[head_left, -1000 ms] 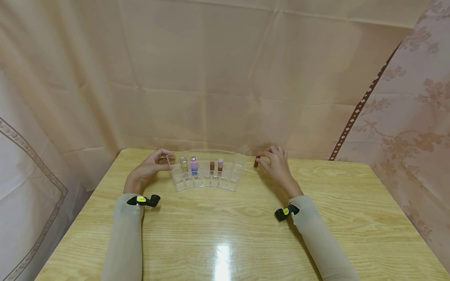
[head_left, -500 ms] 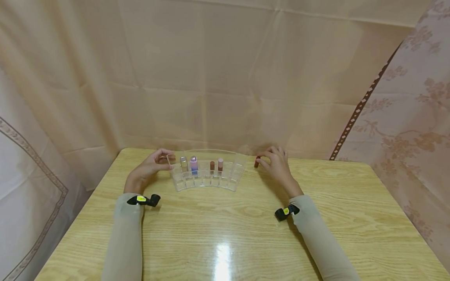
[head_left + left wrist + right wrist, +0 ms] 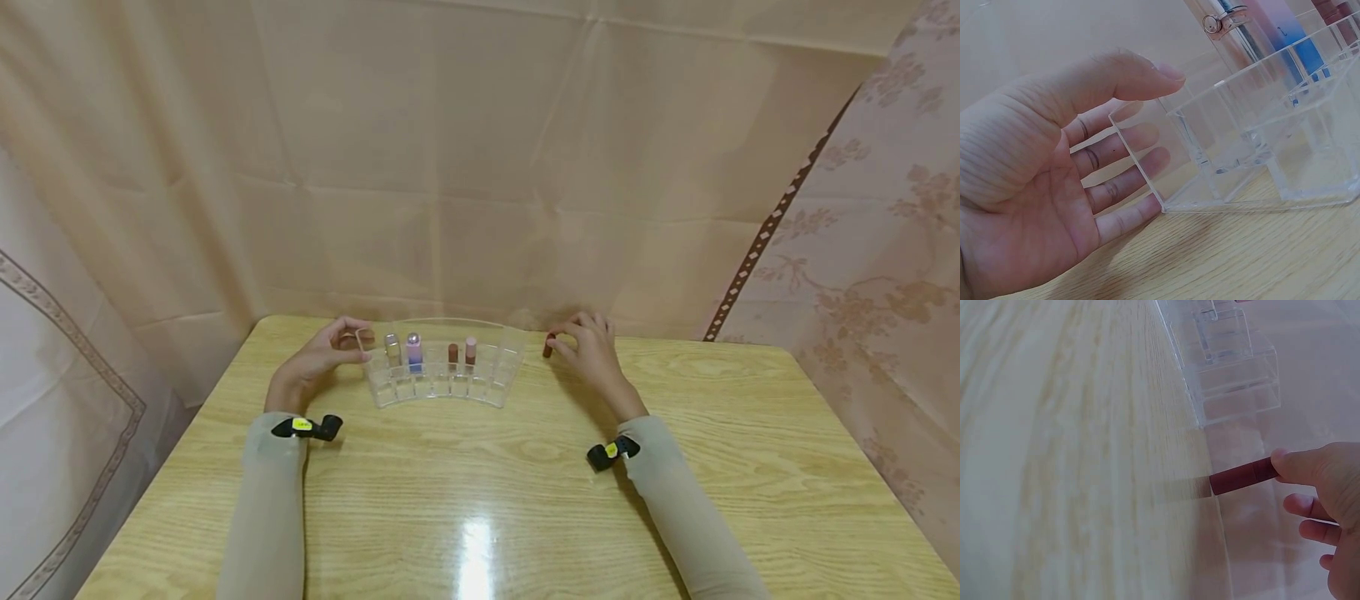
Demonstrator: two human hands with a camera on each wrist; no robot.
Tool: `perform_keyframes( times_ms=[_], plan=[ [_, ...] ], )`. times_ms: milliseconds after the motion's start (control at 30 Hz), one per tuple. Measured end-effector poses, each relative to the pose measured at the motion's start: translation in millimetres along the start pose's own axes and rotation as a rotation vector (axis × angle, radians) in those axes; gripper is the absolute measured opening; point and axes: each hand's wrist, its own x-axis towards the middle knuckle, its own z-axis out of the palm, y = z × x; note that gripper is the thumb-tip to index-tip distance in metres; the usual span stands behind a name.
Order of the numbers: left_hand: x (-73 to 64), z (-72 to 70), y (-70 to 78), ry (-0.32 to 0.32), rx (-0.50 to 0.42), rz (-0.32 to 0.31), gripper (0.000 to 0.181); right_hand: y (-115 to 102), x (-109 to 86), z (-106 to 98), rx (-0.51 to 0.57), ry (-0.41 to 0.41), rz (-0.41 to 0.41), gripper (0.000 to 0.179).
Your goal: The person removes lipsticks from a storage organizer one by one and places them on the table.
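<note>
A clear stepped lipstick organizer [image 3: 384,393] stands near the table's back edge. My left hand [image 3: 321,355] holds its left end, thumb over the top edge and the fingers showing through the clear side wall [image 3: 1138,147]. Four slots' worth of tubes aside, several stand in its back row: a gold tube [image 3: 392,350], a pink-to-blue tube [image 3: 414,353], a dark brown-red lipstick [image 3: 453,355] and a pink-capped one [image 3: 470,350]. Right of the organizer, my right hand [image 3: 597,360] pinches the top of a dark red lipstick [image 3: 1241,477] between thumb and finger; it stands upright, its base at the tabletop.
The wooden table [image 3: 420,492] has a glare spot at its front. A beige curtain [image 3: 487,183] hangs right behind the back edge, with patterned cloth [image 3: 892,275] on the right and white cloth [image 3: 67,350] on the left.
</note>
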Motion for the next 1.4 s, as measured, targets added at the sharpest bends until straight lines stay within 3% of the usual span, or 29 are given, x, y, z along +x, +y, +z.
perform_keyframes(
  times_ms=[533, 1400],
  plan=[
    [3.5, -0.2, 0.6, 0.008, -0.042, -0.007, 0.052, -2.7, 2.1, -4.4, 0.016, -0.030, 0.026, 0.017],
    [-0.2, 0.5, -0.8, 0.001, -0.010, 0.000, 0.054, 0.8, 0.0, 1.1, -0.003, -0.043, 0.044, 0.017]
  ],
)
